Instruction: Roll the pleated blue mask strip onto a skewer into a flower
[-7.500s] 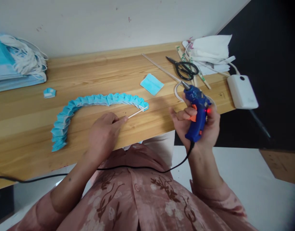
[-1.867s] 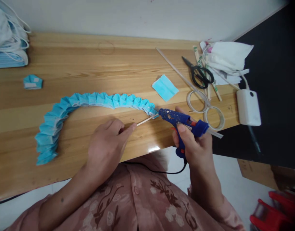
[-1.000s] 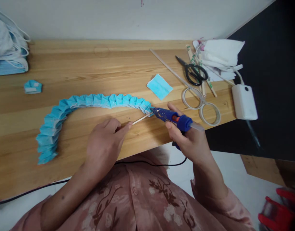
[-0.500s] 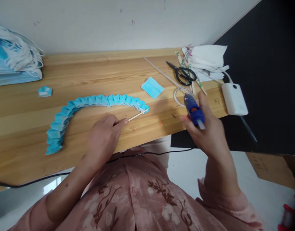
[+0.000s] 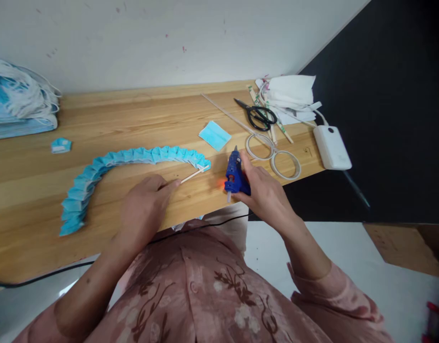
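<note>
My left hand (image 5: 146, 202) pinches a thin wooden stick (image 5: 190, 176). The stick's far tip rests on the right end of a curved chain of folded blue pieces (image 5: 133, 155), which look like face-mask material. In my right hand (image 5: 265, 188) is a blue hot glue gun (image 5: 234, 174), its nozzle pointing away from me and a clear glue stick poking out of its back end. An orange glow shows beside the gun. A flat blue rectangle (image 5: 215, 135) lies beyond the chain's right end. One loose folded blue piece (image 5: 61, 145) sits at the left.
A stack of blue masks with white ear loops (image 5: 24, 97) stands at the far left. Black scissors (image 5: 260, 116), two tape rings (image 5: 285, 165), a clear glue stick (image 5: 226, 113), paper-wrapped sticks and a white power bank (image 5: 332, 147) lie on the right. A black cable (image 5: 205, 224) runs along the table's front.
My right hand has brought the glue gun leftward, closer to the chain's end, uncovering the second tape ring. My left hand still holds the stick against the chain. The view has shifted slightly.
</note>
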A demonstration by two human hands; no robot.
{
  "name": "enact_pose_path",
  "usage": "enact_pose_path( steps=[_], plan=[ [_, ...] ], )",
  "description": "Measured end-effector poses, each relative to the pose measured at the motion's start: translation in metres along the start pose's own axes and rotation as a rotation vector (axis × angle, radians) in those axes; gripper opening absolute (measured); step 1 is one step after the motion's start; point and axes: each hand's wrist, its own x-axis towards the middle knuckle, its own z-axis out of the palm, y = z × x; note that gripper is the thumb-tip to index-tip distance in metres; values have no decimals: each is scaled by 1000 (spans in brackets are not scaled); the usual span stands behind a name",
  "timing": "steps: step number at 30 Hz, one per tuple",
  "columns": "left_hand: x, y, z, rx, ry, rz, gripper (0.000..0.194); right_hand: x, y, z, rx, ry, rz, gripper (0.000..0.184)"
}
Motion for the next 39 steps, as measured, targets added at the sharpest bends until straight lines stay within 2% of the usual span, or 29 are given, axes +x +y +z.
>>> enact_pose_path(
  steps=[7, 12, 17, 22, 26, 29, 31, 35, 39],
  plan=[
    [-2, -6, 6, 27, 87, 127, 46, 10, 13, 5, -135, 34, 2, 87],
    [-3, -7, 9, -6, 124, 112, 42, 10, 18, 8, -139, 76, -58, 77],
    [-3, -5, 10, -48, 127, 36, 46, 8, 20, 7, -121, 93, -106, 74],
    [-4, -6, 12, -12, 165, 123, 39, 7, 20, 4, -120, 143, -127, 68],
    [-5, -7, 11, 6, 146, 129, 37, 4, 15, -4, -135, 265, -119, 59],
    [-5, -6, 9, 12, 138, 127, 36, -1, 4, -9, -122, 386, -128, 48],
    [-5, -6, 8, 10, 128, 126, 36, -4, -10, -8, -94, 421, -160, 39],
    [-6, -8, 8, 43, 115, 141, 36, -6, -47, 12, 11, 328, -288, 22],
    [-6, -10, 7, 37, 92, 183, 37, 1, -74, 42, 90, 207, -369, 27]
  ],
)
